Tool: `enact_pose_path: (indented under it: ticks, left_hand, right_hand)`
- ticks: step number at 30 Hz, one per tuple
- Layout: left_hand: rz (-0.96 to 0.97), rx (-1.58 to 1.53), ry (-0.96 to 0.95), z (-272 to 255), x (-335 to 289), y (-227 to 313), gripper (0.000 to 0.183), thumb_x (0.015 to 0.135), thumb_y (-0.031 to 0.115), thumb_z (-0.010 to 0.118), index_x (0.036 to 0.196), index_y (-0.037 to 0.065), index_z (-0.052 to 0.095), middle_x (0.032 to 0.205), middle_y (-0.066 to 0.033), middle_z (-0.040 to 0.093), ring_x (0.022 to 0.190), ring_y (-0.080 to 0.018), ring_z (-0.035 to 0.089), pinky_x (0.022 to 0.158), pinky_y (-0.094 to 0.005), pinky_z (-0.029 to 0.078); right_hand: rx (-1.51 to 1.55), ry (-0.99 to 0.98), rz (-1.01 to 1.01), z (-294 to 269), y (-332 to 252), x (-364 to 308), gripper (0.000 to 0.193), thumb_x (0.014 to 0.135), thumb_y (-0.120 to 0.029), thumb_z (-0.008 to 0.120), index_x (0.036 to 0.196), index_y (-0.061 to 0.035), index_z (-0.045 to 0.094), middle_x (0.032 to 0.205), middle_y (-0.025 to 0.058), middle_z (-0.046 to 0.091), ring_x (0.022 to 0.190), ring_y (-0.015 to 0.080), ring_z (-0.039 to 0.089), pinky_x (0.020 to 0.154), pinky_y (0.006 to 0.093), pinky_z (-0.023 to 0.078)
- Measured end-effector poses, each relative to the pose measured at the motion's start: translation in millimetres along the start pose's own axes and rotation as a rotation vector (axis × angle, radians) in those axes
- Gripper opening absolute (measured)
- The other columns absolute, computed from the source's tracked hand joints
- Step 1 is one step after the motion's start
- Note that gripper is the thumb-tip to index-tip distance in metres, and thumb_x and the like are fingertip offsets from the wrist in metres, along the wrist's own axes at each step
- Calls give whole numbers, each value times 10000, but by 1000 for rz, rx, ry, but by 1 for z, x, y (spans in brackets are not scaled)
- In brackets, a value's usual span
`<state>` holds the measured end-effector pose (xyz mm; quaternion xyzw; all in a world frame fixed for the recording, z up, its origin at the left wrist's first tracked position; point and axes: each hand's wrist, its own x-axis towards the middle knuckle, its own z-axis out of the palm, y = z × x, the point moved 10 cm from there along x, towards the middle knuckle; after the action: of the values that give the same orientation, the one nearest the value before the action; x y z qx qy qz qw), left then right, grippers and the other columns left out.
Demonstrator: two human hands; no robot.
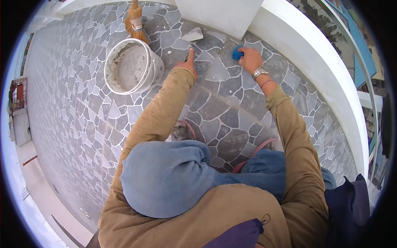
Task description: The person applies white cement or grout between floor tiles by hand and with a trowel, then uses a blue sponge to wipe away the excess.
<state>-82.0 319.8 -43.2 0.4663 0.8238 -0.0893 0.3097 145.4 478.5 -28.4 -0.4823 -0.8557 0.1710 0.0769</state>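
Note:
My right hand (250, 61), with a watch on its wrist, grips a small blue sponge (237, 53) against the stone-patterned floor tiles (231, 111). My left hand (188, 65) is low over the floor, to the left of it. Its index finger points forward while the other fingers look curled, and a small dark thing I cannot make out shows at them. Just beyond that fingertip lies a pale grey, angular piece (193, 34). A white bucket (129, 66), its inside coated with grey residue, stands left of my left hand.
A straw broom (135, 25) is behind the bucket. A white block-like base (221, 14) meets the floor ahead, and a low white curved wall (318, 70) runs along the right. My bent knees (167, 177) and sandalled feet are close below my arms.

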Motion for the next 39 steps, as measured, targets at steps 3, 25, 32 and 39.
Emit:
enact_pose_path:
  ticks: [3, 25, 32, 39]
  left_hand:
    - [122, -20, -48, 10, -9, 23, 1008, 897, 214, 654, 1642, 358, -10, 1275, -334, 618, 1142, -461, 656, 1000, -535, 506]
    - [170, -239, 125, 18, 18, -20, 829, 994, 269, 572, 1640, 307, 54, 1060, -365, 675, 998, -529, 662, 948, -557, 501]
    - [180, -211, 145, 17, 14, -4, 783, 1015, 249, 532, 1638, 315, 62, 1042, -334, 691, 954, -515, 676, 879, -575, 515]
    - [228, -105, 154, 31, 11, 2, 779, 1017, 265, 512, 1638, 334, 47, 978, -321, 701, 925, -508, 682, 855, -585, 515]
  right_hand:
    - [-7, 22, 12, -6, 18, 5, 378, 754, -127, 704, 1122, -171, 779, 1003, 153, 759, 1006, 375, 675, 889, 472, 576]
    - [13, 52, 5, -7, 11, 9, 328, 774, -116, 677, 1082, -149, 784, 964, 174, 757, 932, 392, 706, 861, 481, 581]
    - [-29, 40, 21, -1, 22, 3, 332, 785, -124, 678, 1101, -152, 776, 978, 145, 763, 958, 385, 690, 874, 470, 577]
    - [-55, 42, 60, -7, 27, 6, 351, 777, -132, 691, 1117, -159, 774, 991, 144, 765, 999, 370, 681, 874, 482, 575]
